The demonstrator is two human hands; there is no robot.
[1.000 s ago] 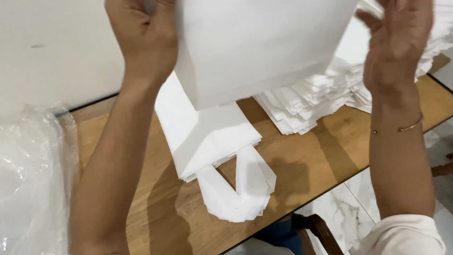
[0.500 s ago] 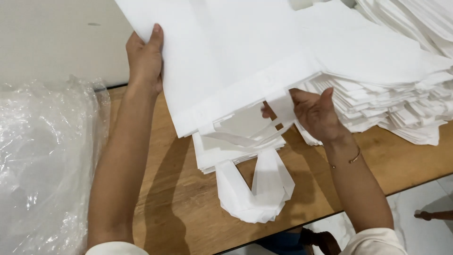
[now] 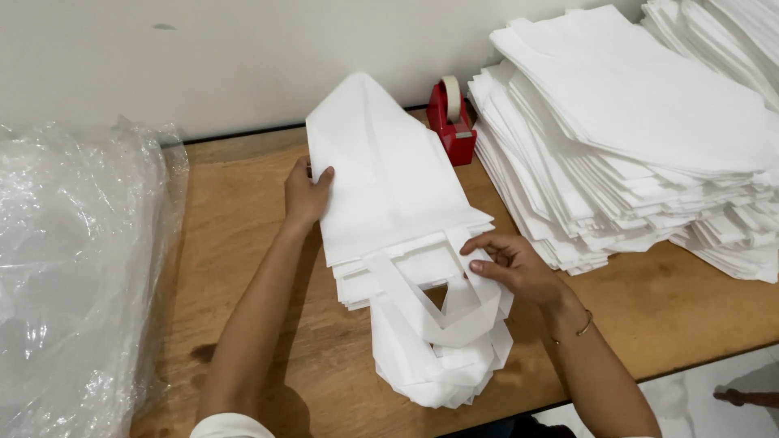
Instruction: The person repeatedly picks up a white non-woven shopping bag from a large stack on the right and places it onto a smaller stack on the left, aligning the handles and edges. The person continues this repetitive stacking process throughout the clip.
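Since 0.5 s ago the white bag [image 3: 381, 174] has come down from the air and now lies folded on the small bag pile [image 3: 422, 324] on the tabletop [image 3: 243, 268]. The left hand [image 3: 307, 193] presses open on its left edge. The right hand [image 3: 507, 264] pinches the handle loop [image 3: 454, 320], so the laying looks nearly finished.

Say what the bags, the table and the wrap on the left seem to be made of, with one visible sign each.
Bags: probably non-woven fabric, matt white; they fold softly, with limp loop handles.
Table: wood or wood-look board, smooth brown with grain lines; which one is unclear.
Wrap: thin clear plastic film, glossy and crinkled.
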